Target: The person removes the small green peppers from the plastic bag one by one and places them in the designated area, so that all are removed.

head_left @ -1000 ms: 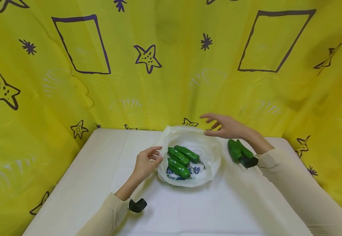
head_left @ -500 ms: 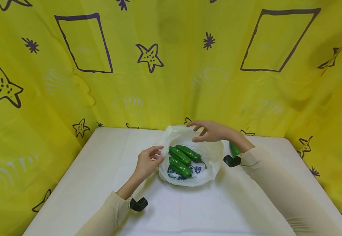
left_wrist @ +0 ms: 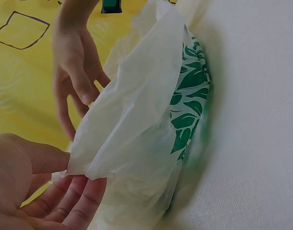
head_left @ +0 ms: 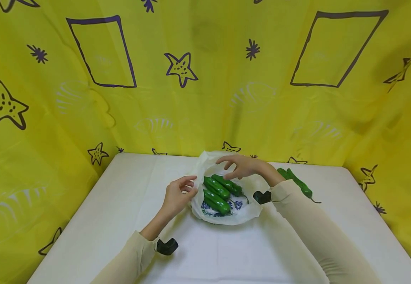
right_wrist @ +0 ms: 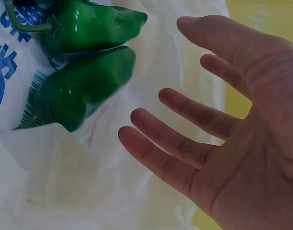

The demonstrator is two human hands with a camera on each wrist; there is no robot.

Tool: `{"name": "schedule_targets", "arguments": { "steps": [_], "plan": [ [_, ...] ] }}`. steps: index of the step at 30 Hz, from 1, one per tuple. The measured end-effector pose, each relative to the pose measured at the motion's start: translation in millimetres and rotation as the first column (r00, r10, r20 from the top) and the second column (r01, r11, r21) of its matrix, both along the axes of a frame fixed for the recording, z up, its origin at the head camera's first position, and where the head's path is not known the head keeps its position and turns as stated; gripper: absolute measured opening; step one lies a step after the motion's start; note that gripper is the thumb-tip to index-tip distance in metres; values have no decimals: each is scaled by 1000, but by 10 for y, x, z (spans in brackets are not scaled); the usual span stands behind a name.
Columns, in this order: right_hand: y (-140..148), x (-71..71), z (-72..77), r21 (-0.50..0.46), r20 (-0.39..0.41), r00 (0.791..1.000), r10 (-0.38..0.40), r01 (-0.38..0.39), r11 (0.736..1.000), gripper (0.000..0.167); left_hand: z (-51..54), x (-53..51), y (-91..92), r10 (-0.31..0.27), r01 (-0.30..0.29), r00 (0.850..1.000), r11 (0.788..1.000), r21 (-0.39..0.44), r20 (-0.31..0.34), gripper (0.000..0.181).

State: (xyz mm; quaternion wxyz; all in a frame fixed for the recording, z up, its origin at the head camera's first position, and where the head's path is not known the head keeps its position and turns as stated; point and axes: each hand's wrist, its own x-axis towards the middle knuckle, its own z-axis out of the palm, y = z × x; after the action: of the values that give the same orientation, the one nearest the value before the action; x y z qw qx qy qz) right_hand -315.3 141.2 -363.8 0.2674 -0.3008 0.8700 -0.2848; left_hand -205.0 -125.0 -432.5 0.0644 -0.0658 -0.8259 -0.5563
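A thin whitish plastic bag (head_left: 251, 212) stands with its mouth spread wide; three glossy green peppers (head_left: 217, 202) lie inside on its printed bottom. At its left rim, my left hand (head_left: 177, 197) pinches the edge between thumb and fingers; the left wrist view shows the film (left_wrist: 127, 124) caught there, with green leaf print lower down. Over the back of the mouth hangs my right hand (head_left: 241, 165), fingers spread and holding nothing. In the right wrist view that hand (right_wrist: 232, 124) is apart from the peppers (right_wrist: 84, 91).
Two more green peppers (head_left: 299, 183) lie on the white table (head_left: 198, 252) to the right of the bag, partly behind the right sleeve. A yellow curtain (head_left: 212, 110) with star drawings rises at the table's back and sides.
My right hand has moved left and slightly down, from the bag's back right edge to above its mouth. My left hand keeps its pinch on the rim.
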Motion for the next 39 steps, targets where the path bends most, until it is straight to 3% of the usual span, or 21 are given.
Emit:
{"name": "schedule_targets", "arguments": {
  "steps": [5,20,39],
  "plan": [
    [-44,-33,-115,19,24,999,-28,27,999,62,-2,-2,7,-3,3,1000,1000,1,5,37],
    [-103,-27,-270,98,101,991,-82,73,993,47,-4,10,9,-6,6,1000,1000,-6,-2,37],
    [-107,-23,-308,119,109,990,-94,80,990,48,-15,16,9,-2,2,1000,1000,1,-6,37]
  ]
}}
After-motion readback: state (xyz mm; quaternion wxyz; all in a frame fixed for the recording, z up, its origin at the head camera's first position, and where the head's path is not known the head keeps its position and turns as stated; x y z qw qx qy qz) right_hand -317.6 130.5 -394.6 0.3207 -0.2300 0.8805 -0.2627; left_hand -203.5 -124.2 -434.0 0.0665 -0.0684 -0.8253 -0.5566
